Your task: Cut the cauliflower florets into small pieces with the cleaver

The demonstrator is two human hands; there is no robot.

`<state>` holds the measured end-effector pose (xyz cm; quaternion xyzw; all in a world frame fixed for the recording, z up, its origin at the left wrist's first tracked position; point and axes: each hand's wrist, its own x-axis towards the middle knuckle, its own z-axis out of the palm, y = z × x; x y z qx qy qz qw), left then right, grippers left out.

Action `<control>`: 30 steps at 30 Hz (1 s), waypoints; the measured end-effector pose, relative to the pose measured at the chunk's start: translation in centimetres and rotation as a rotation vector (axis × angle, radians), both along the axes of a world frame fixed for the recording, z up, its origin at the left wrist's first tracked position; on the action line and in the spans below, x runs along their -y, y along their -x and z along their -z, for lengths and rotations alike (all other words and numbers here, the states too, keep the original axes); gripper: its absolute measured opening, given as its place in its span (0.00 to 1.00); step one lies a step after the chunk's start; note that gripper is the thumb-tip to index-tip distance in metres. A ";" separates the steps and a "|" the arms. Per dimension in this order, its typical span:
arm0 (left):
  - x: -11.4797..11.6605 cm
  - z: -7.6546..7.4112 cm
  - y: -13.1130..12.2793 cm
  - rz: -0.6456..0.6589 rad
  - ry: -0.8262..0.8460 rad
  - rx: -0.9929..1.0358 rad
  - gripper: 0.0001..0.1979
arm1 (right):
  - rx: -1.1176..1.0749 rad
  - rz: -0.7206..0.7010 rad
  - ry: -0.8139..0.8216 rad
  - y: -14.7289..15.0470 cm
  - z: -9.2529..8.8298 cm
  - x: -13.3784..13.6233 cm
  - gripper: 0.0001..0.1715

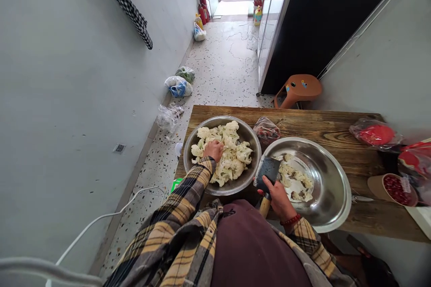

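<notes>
My left hand [214, 149] reaches into a steel bowl [194, 136] heaped with white cauliflower florets [232, 158] and closes on one of them. My right hand [278, 197] grips the wooden handle of a cleaver [266, 171], its dark blade held upright over the near rim of a second, larger steel bowl [328, 179]. That bowl holds a few cauliflower trimmings [296, 179]. Both bowls rest side by side on a wooden table [323, 125].
A plastic bag [266, 131] lies behind the bowls. Red items in bags [375, 134] and a cup of red beans [393, 188] stand at the table's right. An orange stool [298, 89] and a dark cabinet [323, 18] are beyond. Several bags [178, 86] line the left wall.
</notes>
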<state>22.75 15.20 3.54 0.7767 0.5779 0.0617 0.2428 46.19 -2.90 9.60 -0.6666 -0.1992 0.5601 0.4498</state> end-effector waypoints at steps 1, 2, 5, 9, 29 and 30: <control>-0.2 0.2 -0.2 -0.011 0.021 0.017 0.14 | -0.001 -0.007 0.007 0.2 -0.1 0.0 0.22; -0.4 0.4 -0.3 -0.036 0.042 0.060 0.13 | -0.018 -0.015 0.020 0.3 -0.3 0.1 0.23; -0.9 1.2 -0.1 -0.187 0.139 0.369 0.10 | -0.067 -0.045 0.038 0.7 -0.4 0.5 0.26; -1.1 0.9 0.6 -0.300 0.241 0.657 0.09 | -0.090 -0.043 0.078 1.2 0.0 0.8 0.24; 7.3 -7.5 -1.0 -0.095 0.661 0.916 0.21 | 0.734 -0.648 -0.530 4.6 -4.8 -5.2 0.22; 7.5 -7.6 -1.0 -0.064 0.649 0.899 0.21 | 0.746 -0.664 -0.528 4.8 -4.7 -5.2 0.23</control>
